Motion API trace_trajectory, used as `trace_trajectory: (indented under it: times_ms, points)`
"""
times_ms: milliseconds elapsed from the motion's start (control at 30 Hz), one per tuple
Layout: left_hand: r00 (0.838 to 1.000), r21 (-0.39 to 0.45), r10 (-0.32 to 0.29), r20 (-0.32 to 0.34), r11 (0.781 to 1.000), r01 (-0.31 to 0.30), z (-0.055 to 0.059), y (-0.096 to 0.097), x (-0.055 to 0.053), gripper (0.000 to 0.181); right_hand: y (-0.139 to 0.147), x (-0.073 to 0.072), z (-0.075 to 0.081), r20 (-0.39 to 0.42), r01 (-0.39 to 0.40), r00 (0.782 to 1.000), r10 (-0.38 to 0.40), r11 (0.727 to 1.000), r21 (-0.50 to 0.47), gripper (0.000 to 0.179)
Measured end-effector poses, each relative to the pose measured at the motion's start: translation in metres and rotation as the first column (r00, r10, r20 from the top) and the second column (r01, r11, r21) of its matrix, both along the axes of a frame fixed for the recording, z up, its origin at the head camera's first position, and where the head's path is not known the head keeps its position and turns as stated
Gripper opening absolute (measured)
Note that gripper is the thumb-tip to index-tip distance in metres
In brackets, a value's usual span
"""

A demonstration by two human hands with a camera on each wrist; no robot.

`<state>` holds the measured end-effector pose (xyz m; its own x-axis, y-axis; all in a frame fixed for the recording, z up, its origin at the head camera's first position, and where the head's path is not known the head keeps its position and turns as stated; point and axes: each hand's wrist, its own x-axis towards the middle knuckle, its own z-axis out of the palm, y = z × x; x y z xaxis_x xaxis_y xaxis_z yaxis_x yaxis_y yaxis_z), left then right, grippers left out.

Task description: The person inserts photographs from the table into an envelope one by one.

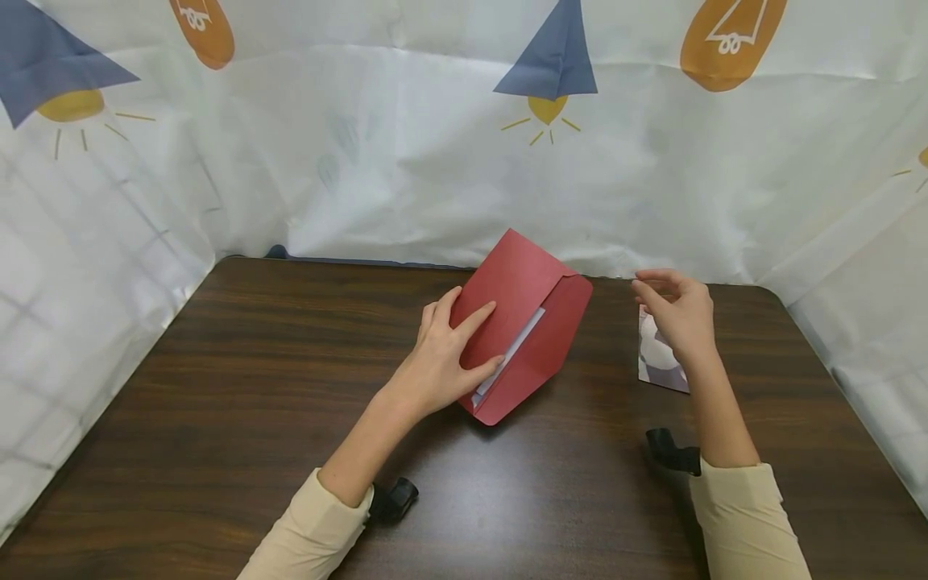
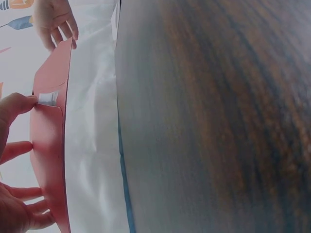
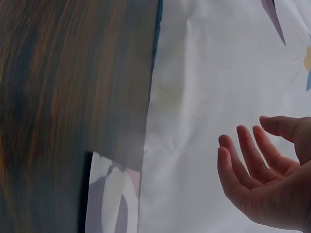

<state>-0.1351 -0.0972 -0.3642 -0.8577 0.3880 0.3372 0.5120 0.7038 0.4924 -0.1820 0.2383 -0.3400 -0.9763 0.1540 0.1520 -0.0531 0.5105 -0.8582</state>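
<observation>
A red envelope [image 1: 500, 298] is tilted in the middle of the head view, its flap open toward the right. A strip of white paper [image 1: 520, 338] shows in its mouth. My left hand [image 1: 445, 354] holds the envelope from the left, thumb by the opening and fingers spread along the body; the left wrist view shows the thumb tip at the paper's edge. To the right, my right hand [image 1: 677, 314] is in the air with loosely bent fingers and nothing in them. Below it lies a card [image 1: 658, 354] with a white and grey-purple print, partly hidden by that hand.
The dark wood-grain table [image 1: 239, 387] ends at a white printed sheet [image 1: 420, 161] hanging behind it and along both sides. Black devices [image 1: 394, 499] are strapped at the wrists, near the cream sleeves.
</observation>
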Motion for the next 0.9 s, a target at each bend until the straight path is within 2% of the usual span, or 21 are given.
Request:
trace_trajectory:
  times_ms: [200,567,900]
  points:
    - [1.0,0.008,-0.003,-0.004,1.0,0.003,0.001,0.0,0.001,0.069,0.008,-0.001,-0.003,0.028,0.039,0.999,-0.042,0.992,0.118,0.045]
    - [1.0,0.018,-0.011,-0.021,1.0,0.011,0.002,-0.001,0.001,0.068,0.02,-0.005,-0.009,0.064,0.011,0.998,-0.019,0.994,0.112,0.053]
    - [1.0,0.012,-0.005,0.002,1.0,0.005,0.003,-0.001,0.002,0.069,0.029,-0.007,-0.015,0.079,0.006,0.997,-0.015,0.992,0.123,0.057]
